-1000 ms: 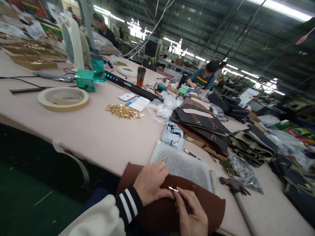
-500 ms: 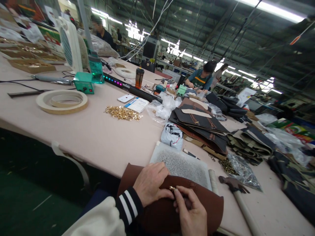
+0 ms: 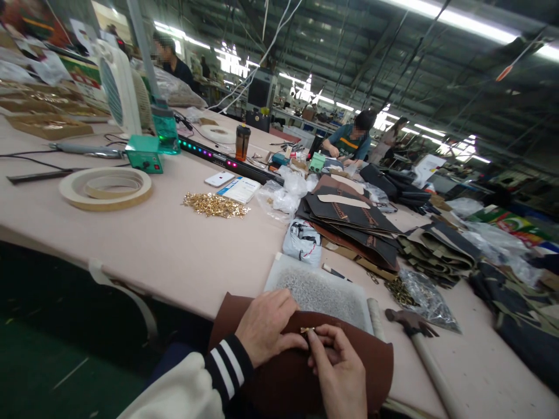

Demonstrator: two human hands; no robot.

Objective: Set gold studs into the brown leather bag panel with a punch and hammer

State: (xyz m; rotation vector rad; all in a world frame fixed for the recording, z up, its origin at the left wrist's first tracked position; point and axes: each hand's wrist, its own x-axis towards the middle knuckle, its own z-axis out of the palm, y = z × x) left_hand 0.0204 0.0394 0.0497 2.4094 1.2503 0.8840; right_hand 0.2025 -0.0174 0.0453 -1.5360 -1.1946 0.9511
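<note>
A brown leather piece (image 3: 279, 384) lies curved at the near table edge, partly over a tray of small grey bits (image 3: 323, 291). My left hand (image 3: 268, 326) rests on it, thumb stretched toward the right and fingers over its top edge; nothing shows in its grasp. Close beside the left thumb, my right hand (image 3: 334, 361) pinches a small gold metal piece (image 3: 307, 330) between thumb and fingers, just above the leather. Farther back on the table is a pile of gold metal pieces (image 3: 215, 205).
A hammer (image 3: 430, 355) and a bag of metal parts (image 3: 428, 299) lie to the right. Beyond the tray are stacked dark leather pieces (image 3: 349, 212). Tape rolls (image 3: 105, 189), a green box (image 3: 144, 154) and a fan (image 3: 117, 87) stand left. A person (image 3: 351, 139) works farther back.
The view has shifted slightly. The gold piece in my right hand has turned to lie more level, and the right fingers have moved a little. My left hand keeps its place on the leather.
</note>
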